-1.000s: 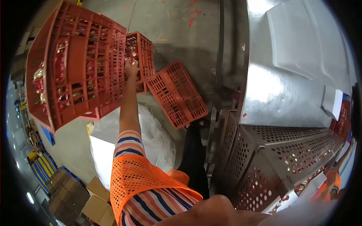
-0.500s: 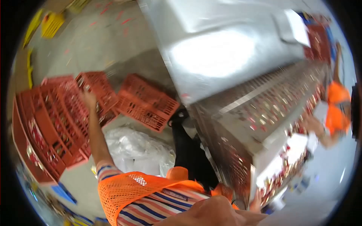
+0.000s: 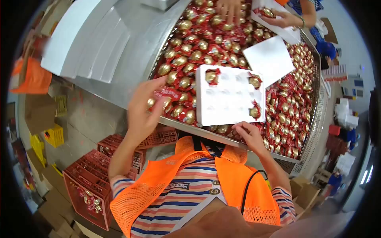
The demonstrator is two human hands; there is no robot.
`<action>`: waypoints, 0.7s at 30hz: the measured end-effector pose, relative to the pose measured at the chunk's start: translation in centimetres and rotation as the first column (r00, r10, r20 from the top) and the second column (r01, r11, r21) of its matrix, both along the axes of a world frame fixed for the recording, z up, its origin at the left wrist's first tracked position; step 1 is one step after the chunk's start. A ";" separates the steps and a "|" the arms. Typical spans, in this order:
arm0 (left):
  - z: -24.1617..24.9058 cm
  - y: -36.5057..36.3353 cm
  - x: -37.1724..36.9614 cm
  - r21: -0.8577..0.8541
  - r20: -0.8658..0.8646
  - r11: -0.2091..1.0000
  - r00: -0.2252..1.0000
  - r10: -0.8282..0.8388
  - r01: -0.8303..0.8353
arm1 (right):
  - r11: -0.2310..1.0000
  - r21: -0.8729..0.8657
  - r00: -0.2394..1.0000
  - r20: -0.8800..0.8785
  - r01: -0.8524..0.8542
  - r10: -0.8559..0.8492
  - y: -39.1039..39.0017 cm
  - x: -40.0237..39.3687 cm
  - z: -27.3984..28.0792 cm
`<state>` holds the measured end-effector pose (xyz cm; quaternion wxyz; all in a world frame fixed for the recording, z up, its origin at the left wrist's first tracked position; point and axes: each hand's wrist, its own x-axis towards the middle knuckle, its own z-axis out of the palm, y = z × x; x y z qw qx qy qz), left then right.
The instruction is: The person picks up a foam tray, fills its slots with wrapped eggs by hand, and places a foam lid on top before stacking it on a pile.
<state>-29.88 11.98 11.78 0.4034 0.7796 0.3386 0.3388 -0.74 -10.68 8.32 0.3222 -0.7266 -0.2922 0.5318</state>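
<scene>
A white tray [image 3: 228,97] with round hollows lies on a heap of gold balls in red wrappers [image 3: 283,113]; a few hollows hold wrapped balls. Left of the tray, my left hand [image 3: 143,111] is curled round a red-wrapped piece [image 3: 167,93], held between thumb and fingers. My right hand [image 3: 251,137] is at the tray's lower edge, over the table rim, its fingers bent and apart beside wrapped balls. A second white tray or card [image 3: 270,60] lies beyond the first.
Across the table, a co-worker's hand [image 3: 229,8] touches the heap, and another hand [image 3: 278,19] holds a wrapped ball by a white tray. White trays [image 3: 85,39] are stacked on metal at left. Red crates [image 3: 85,174] stand on the floor below.
The view has swung from the floor crates to the metal table. My left hand has moved from the crates to the heap, and my right hand is now at the tray.
</scene>
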 end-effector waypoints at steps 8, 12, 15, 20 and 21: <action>-11.3 1.4 12.1 -0.625 -0.231 0.766 0.902 -0.364 0.149 | 0.943 0.329 0.743 0.621 0.040 -0.248 -2.9 10.5 -1.8; -9.3 5.0 15.4 -0.243 -0.395 0.949 0.873 -0.287 0.202 | 0.963 0.186 0.699 0.715 -0.193 0.002 -0.7 10.4 -4.2; -8.7 7.7 14.9 -0.463 -0.516 0.879 0.772 -0.370 0.112 | 0.938 0.302 0.790 0.611 -0.171 -0.053 0.8 9.6 -2.4; -6.0 9.3 9.4 -0.490 -0.444 0.872 0.858 -0.258 0.008 | 0.878 0.290 0.409 0.905 -0.381 -0.121 3.7 8.7 2.3; -5.9 10.0 8.4 -0.427 -0.436 0.904 0.874 -0.215 0.010 | 0.813 0.334 0.476 0.876 -0.478 -0.080 5.1 7.1 2.9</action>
